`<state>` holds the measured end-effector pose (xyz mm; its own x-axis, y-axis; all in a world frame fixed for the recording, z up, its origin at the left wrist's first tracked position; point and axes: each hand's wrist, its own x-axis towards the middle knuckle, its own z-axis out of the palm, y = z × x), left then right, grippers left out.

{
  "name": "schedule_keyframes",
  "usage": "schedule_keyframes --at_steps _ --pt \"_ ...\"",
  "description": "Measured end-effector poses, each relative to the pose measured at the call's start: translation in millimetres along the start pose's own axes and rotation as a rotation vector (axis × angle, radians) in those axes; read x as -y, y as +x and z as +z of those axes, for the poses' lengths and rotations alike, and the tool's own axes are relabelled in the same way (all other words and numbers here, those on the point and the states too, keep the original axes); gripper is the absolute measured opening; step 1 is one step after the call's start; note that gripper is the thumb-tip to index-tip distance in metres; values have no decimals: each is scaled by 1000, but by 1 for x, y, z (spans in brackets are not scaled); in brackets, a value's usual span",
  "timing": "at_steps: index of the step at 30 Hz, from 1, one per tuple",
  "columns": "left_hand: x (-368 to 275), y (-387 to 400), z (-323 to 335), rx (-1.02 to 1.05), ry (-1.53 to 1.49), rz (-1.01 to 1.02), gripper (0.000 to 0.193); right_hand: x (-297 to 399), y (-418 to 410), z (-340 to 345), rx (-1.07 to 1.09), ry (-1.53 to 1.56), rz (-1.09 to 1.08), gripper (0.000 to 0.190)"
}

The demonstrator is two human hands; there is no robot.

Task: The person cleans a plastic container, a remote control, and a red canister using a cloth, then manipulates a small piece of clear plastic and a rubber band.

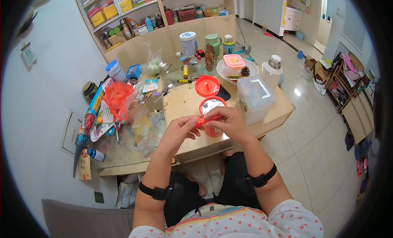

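Both my hands meet above the near edge of the wooden tabletop. My left hand [181,130] pinches one end of a small red plastic piece [201,122], and my right hand [228,122] grips its other side. Just behind and beneath my fingers stands a red canister [214,132] with a silvery top surface [212,104] inside its red rim; my right hand partly hides it. Beyond the canister lies a round red lid [207,86], partly over a black flat object [223,93]. The exact shape of the red piece is hidden by my fingers.
Right of the canister are a clear plastic box [254,99] and a white thermos [271,72]. Behind stands a white bowl [219,67] holding a pink-lidded container [234,61] and a pine cone. A red plastic bag [118,98] and scattered small items lie to the left.
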<state>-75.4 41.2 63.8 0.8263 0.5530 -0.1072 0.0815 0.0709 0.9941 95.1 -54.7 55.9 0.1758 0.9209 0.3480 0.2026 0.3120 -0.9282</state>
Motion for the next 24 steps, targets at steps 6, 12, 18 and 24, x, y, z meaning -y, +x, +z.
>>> schedule_keyframes --at_steps 6,12,18,24 --pt "-4 87 -7 -305 291 316 32 -62 66 -39 -392 78 -115 44" --pt "15 152 -30 -351 535 448 35 -113 108 -57 -498 70 347 56" --pt "40 179 -40 -360 683 590 36 -129 121 -59 -414 605 467 43" --pt "54 185 -41 -382 581 539 38 -131 124 -56 -400 588 402 34"
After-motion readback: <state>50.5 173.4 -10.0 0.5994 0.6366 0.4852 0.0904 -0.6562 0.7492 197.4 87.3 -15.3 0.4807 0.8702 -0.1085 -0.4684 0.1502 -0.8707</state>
